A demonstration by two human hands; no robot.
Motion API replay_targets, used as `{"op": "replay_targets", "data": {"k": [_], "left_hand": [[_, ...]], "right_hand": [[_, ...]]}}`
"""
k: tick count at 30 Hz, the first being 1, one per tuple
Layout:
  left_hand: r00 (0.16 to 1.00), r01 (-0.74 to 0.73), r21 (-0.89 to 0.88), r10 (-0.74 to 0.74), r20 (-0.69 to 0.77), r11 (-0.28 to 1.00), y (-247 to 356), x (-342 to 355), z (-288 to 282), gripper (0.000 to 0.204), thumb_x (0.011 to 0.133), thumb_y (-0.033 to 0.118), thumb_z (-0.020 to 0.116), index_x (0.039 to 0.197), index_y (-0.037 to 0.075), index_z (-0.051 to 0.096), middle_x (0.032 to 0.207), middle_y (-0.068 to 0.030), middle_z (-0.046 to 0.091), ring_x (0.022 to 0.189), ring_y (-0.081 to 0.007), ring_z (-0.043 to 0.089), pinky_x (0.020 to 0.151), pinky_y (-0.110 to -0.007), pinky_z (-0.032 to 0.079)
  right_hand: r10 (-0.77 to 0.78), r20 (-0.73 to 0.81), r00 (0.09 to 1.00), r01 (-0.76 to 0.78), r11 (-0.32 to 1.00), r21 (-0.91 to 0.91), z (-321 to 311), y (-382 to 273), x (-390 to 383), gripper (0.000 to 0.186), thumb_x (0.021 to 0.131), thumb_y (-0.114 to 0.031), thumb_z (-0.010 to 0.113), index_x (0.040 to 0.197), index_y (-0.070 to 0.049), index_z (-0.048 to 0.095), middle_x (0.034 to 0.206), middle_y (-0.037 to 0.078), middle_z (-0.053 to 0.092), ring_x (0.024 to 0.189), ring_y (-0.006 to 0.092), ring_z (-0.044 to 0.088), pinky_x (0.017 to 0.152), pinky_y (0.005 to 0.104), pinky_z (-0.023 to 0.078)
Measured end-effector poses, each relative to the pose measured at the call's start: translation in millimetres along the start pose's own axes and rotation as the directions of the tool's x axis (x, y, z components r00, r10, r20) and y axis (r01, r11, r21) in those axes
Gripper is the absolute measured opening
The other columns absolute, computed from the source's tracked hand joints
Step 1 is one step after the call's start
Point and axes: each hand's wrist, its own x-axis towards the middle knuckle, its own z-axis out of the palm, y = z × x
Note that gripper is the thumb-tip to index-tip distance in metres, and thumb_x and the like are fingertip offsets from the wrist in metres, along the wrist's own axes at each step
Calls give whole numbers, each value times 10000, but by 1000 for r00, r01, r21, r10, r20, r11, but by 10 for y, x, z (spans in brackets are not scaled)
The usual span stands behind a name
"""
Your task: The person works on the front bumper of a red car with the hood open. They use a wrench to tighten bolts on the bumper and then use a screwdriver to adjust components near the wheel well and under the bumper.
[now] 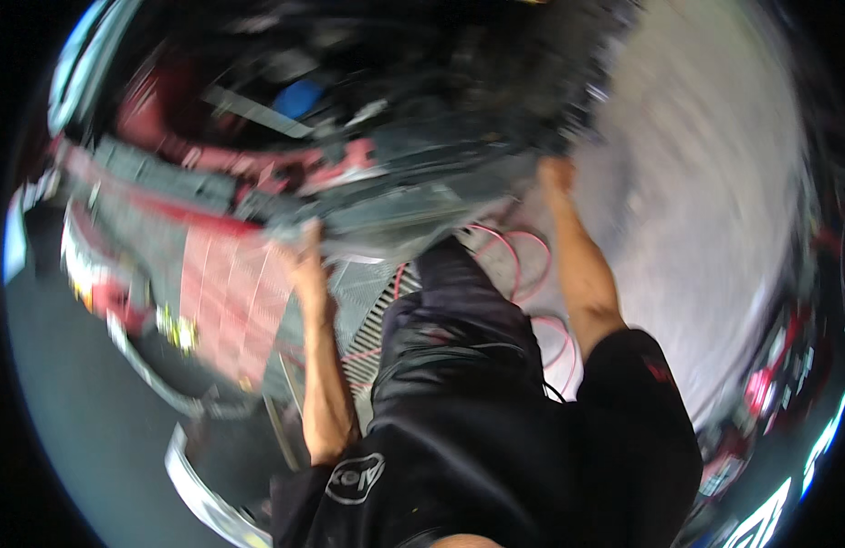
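Note:
A long dark grey car-front part (395, 219), perhaps a panel or radiator, stretches across in front of me between my two hands; motion blurs its details. My left hand (305, 267) grips its left end, fingers over the upper edge. At the far right end, my right hand (556, 175) is closed round its corner, and my arm reaches out straight. Just beyond lies the open engine bay of a red car (167, 114), with a blue round cap (299, 98) inside. The red body bar (340, 160) runs close behind the grey part.
Red-pink hose (523, 265) lies coiled on the floor by my legs. A slotted floor grate (372, 329) and red floor tiles (230, 301) are at left. A detached curved trim piece (199, 489) lies lower left. Pale concrete floor (705, 210) spreads to the right.

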Motion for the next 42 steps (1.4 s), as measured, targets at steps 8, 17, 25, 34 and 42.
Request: {"op": "replay_targets", "data": {"k": [8,17,25,34,42], "left_hand": [[949,-269,-61,254,-189,961,-541,-239,395,1341,791,504,858,1610,-13,-70,1492,-339,237,1361,-428,348,1144,-452,349],[968,-185,-551,52,-247,814,-1247,-641,1528,1394,660,528,925,1579,-83,74,1582,-285,193,1480,-383,241,1218,-443,238],[909,-251,-642,-51,-413,725,-1275,-562,1734,1286,654,448,942,1546,-88,186,1395,-213,336,1362,-343,384,1145,-439,351],[905,-276,-687,-58,-421,672,-984,-625,1580,1251,663,436,939,1547,-76,217,1349,-153,335,1256,-289,512,1017,-393,498],[899,-333,-726,-30,-437,601,-1181,-539,1622,1253,667,451,923,1570,-48,212,1414,-157,324,1350,-324,422,1138,-427,368]], "right_hand": [[-48,217,975,10,985,175,-556,-386,107,515,1013,-465,476,1221,-16,620,995,160,698,837,355,663,674,469,513],[44,372,927,-292,707,644,-970,-712,-140,349,974,-525,518,1025,-188,594,740,4,565,478,141,403,413,330,258],[98,504,858,-376,788,487,-1141,-835,-414,461,967,-616,393,973,-191,571,771,-15,548,531,126,350,495,308,208],[77,464,882,-347,772,532,-1257,-910,-566,444,972,-601,388,948,-204,584,762,-29,528,543,107,268,512,298,155],[66,494,867,-335,812,479,-1237,-777,-678,412,970,-594,408,995,-224,585,775,-44,518,533,90,276,497,291,156]]}}
